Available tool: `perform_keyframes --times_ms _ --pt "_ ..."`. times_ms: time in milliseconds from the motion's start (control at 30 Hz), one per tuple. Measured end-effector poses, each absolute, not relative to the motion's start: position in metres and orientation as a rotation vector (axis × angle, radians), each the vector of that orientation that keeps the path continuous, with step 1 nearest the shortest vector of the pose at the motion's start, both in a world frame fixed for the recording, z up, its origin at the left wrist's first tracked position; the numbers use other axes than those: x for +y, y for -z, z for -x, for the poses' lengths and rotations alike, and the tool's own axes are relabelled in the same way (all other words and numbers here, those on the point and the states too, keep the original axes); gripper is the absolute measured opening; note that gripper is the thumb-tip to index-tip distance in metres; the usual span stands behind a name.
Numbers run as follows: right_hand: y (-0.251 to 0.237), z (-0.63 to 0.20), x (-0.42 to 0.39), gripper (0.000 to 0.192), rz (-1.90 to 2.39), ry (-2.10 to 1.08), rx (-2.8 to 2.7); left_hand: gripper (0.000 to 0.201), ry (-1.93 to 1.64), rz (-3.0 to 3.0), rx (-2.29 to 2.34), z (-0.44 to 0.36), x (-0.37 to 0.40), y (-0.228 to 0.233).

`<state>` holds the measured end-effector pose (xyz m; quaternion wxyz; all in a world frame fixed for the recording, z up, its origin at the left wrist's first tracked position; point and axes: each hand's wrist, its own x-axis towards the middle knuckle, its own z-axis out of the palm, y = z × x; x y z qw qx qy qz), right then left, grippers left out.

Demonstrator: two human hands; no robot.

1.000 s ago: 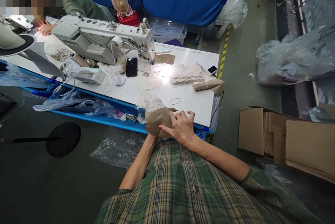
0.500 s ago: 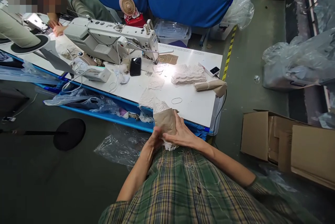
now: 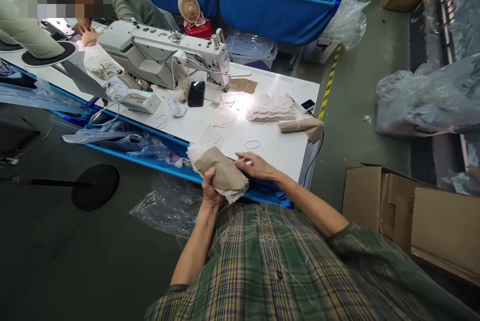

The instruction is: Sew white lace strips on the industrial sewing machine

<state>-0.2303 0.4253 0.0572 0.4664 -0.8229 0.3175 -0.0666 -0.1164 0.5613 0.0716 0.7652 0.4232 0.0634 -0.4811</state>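
Note:
My left hand (image 3: pixel 210 190) grips a roll of white lace wrapped in brown paper (image 3: pixel 221 173), held at the near edge of the white sewing table (image 3: pixel 277 148). My right hand (image 3: pixel 257 165) lies just to the right of the roll, fingers reaching toward its end over the table edge. A rubber band (image 3: pixel 252 144) lies on the table just beyond my right hand. Farther off sit a stack of white lace pieces (image 3: pixel 269 107) and a second brown-paper roll (image 3: pixel 302 125).
A white sewing machine (image 3: pixel 165 53) stands at the table's left with a black phone (image 3: pixel 196 93) beside it. Another person sits at the far left. Cardboard boxes (image 3: pixel 412 211) stand on the floor at right; plastic sheeting (image 3: pixel 165 206) and a black stand base (image 3: pixel 95 187) lie at left.
The paper-wrapped lace has been rolled up and lifted in my left hand. My right hand has come off the bundle and moved right along the table edge.

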Motion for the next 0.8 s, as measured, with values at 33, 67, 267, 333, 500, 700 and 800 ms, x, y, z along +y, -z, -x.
perform_keyframes --times_ms 33,67,267,333,500,700,800 --pt "-0.051 0.227 0.415 0.044 2.043 0.193 0.861 0.047 1.013 -0.902 0.167 0.111 0.56 -0.073" --pt "-0.044 0.226 0.405 0.036 2.06 0.22 0.94 0.045 0.992 -0.885 0.195 0.107 0.56 -0.074" --pt "-0.013 0.236 0.391 0.019 2.076 0.275 1.083 0.049 1.096 -0.761 0.405 0.108 0.562 -0.079" --pt "-0.009 0.241 0.392 0.015 2.042 0.292 1.052 0.051 1.104 -0.761 0.404 0.115 0.563 -0.078" --pt "-0.017 0.255 0.388 0.012 1.807 0.354 0.989 0.048 1.058 -0.909 0.357 0.133 0.564 -0.074" --pt "-0.049 0.296 0.408 0.025 1.423 0.442 0.803 0.043 1.05 -1.241 0.149 0.158 0.566 -0.074" --pt "-0.064 0.325 0.431 0.032 1.238 0.552 0.777 0.046 1.171 -1.304 0.048 0.17 0.566 -0.081"
